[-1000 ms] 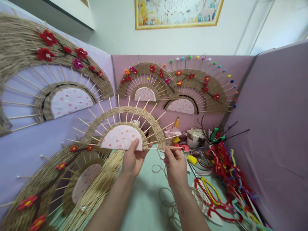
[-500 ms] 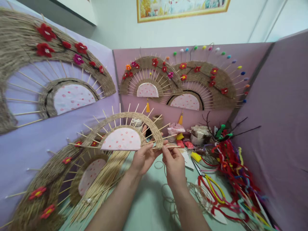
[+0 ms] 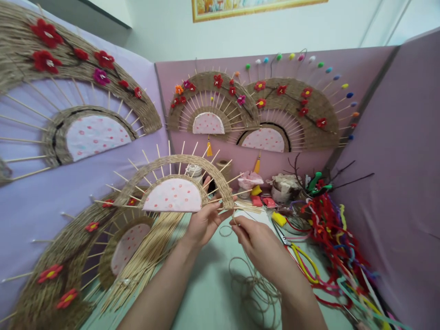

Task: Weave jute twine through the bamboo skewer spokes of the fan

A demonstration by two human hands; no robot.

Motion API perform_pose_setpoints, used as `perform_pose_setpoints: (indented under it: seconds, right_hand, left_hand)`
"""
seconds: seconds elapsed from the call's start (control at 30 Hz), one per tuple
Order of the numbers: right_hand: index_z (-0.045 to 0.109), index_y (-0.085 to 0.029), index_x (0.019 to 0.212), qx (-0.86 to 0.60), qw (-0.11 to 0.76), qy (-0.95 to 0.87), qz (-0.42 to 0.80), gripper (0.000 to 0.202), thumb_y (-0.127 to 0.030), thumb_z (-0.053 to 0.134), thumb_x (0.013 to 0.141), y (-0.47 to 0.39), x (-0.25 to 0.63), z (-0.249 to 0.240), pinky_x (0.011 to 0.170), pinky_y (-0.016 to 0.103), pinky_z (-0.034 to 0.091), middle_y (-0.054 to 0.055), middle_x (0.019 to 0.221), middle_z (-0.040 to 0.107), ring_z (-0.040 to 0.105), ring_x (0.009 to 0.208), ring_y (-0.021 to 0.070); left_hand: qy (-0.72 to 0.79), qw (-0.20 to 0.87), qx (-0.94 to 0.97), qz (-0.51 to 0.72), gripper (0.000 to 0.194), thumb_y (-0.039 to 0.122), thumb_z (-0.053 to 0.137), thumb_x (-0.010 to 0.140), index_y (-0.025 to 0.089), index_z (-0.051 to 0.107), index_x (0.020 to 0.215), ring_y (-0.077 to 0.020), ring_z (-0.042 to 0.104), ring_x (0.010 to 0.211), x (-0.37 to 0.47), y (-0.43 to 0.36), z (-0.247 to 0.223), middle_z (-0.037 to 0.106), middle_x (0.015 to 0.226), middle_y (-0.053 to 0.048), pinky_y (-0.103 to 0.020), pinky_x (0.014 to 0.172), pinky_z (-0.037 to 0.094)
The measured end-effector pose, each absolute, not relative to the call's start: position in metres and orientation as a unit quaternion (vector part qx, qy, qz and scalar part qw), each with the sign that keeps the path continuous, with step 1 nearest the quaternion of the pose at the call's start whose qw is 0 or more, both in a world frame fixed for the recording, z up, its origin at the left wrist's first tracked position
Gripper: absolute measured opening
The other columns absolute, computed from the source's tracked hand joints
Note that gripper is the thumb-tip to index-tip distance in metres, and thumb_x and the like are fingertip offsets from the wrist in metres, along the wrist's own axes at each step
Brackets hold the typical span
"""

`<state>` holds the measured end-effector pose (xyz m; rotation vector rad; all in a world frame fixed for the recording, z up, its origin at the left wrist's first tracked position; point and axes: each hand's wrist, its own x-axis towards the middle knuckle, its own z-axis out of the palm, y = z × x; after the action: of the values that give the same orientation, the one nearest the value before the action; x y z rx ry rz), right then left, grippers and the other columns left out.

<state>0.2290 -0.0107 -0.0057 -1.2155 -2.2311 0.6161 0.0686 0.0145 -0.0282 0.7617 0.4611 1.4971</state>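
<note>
My left hand (image 3: 203,223) is closed on the lower right end of a half-round fan (image 3: 173,196), holding it upright above the table. The fan has thin wooden sticks spread like rays, a pink-dotted white centre and bands of woven jute twine. Just below the fan's right end, my right hand (image 3: 256,238) pinches a strand of jute twine (image 3: 234,216) between thumb and fingertips. That hand is slightly apart from the fan's sticks. Loose coils of twine (image 3: 256,293) lie on the table under my right forearm.
A bundle of thin sticks (image 3: 147,256) and a larger flowered fan (image 3: 51,247) are at left. Scissors with yellow handles (image 3: 304,263) and coloured pipe cleaners (image 3: 338,233) lie at right. Finished fans (image 3: 295,105) hang on the pink panel behind.
My right hand has moved down, away from the fan's end stick, drawing the twine with it. My left hand still holds the fan. The view has shifted slightly.
</note>
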Motion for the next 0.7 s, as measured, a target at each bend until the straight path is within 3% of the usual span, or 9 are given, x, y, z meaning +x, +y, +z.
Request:
perform_pose_setpoints:
  seconds: [0.1, 0.37, 0.53, 0.7]
  right_hand:
    - [0.052, -0.021, 0.076, -0.44, 0.259, -0.832, 0.216, 0.022, -0.028, 0.039, 0.093, -0.015, 0.232, 0.0, 0.058, 0.025, 0.032, 0.001, 0.071, 0.061, 0.051, 0.063, 0.0149]
    - [0.06, -0.02, 0.078, -0.487, 0.418, -0.737, 0.211, 0.022, -0.038, 0.052, 0.088, 0.003, 0.273, -0.001, 0.064, 0.025, 0.039, 0.001, 0.074, 0.064, 0.055, 0.067, 0.0154]
    - [0.06, -0.019, 0.077, -0.49, 0.443, -0.71, 0.242, 0.021, -0.039, 0.057, 0.084, 0.002, 0.281, 0.0, 0.062, 0.025, 0.039, 0.0, 0.071, 0.062, 0.053, 0.065, 0.0144]
    - [0.062, -0.019, 0.081, -0.459, 0.448, -0.717, 0.273, 0.021, -0.038, 0.054, 0.086, 0.006, 0.277, -0.005, 0.059, 0.024, 0.039, 0.0, 0.071, 0.061, 0.052, 0.065, 0.0142]
  left_hand:
    - [0.205, 0.643, 0.357, 0.645, 0.064, 0.005, 0.057, 0.078, 0.025, 0.045, 0.138, -0.0272, 0.063, 0.107, 0.071, 0.013, -0.028, 0.068, 0.116, -0.007, -0.048, 0.096, 0.045]
    - [0.212, 0.697, 0.412, 0.547, 0.061, 0.004, 0.055, 0.078, 0.022, 0.049, 0.135, -0.0297, 0.064, 0.104, 0.059, 0.008, -0.025, 0.068, 0.114, -0.011, -0.046, 0.085, 0.051]
    - [0.212, 0.711, 0.411, 0.53, 0.035, 0.005, 0.052, 0.079, 0.011, 0.066, 0.11, -0.0272, 0.065, 0.101, 0.056, 0.004, -0.021, 0.07, 0.108, -0.014, -0.042, 0.085, 0.052]
    - [0.194, 0.715, 0.396, 0.542, 0.031, 0.004, 0.05, 0.078, 0.013, 0.07, 0.1, -0.0256, 0.065, 0.099, 0.054, -0.001, -0.017, 0.07, 0.108, -0.01, -0.041, 0.083, 0.052]
